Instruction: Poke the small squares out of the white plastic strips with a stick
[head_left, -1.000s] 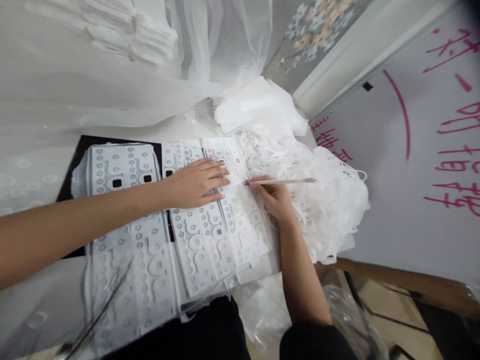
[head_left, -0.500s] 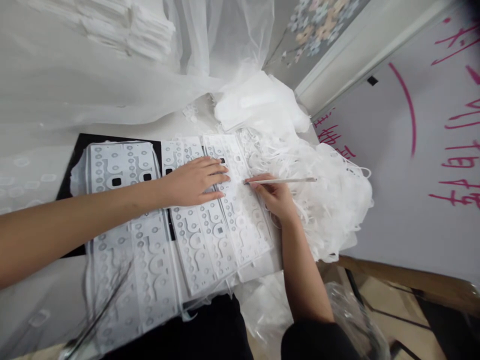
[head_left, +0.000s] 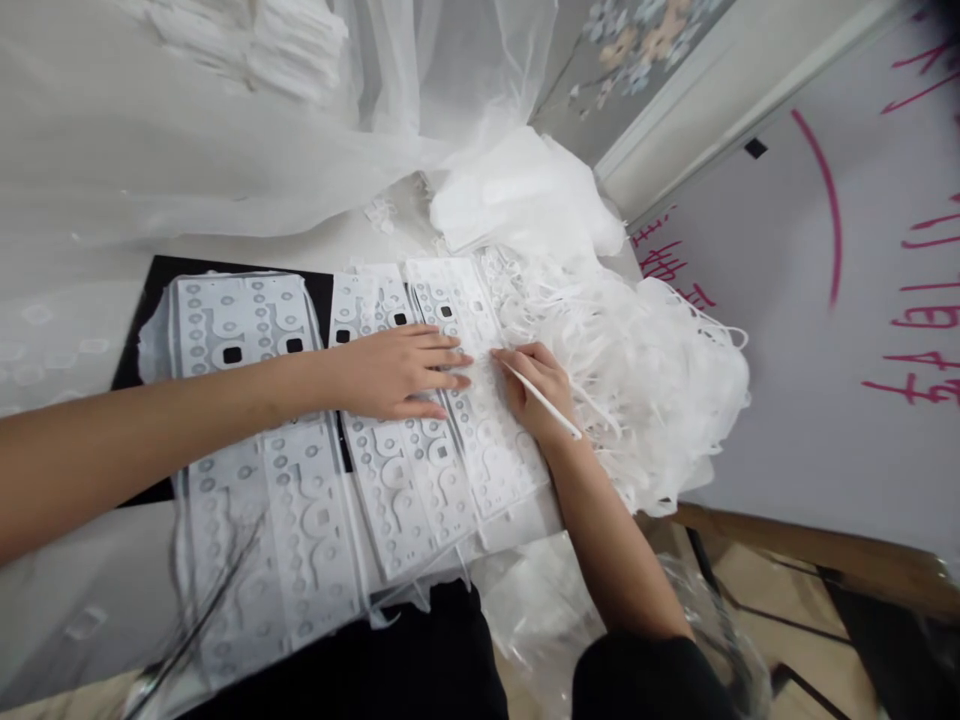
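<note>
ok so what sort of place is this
Most likely a small workshop or hand-finishing space, though I can't be certain. It shows in the white sheets with patterned cut-outs laid side by side, the big tangled heap of white strips next to them, and the red-marked whiteboard.

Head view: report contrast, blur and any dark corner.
Head view: the patterned sheet nearest the right hand is pale, its detail faint; head view, lower left: the dark strands look blurred; head view, extreme top right: dark.
</note>
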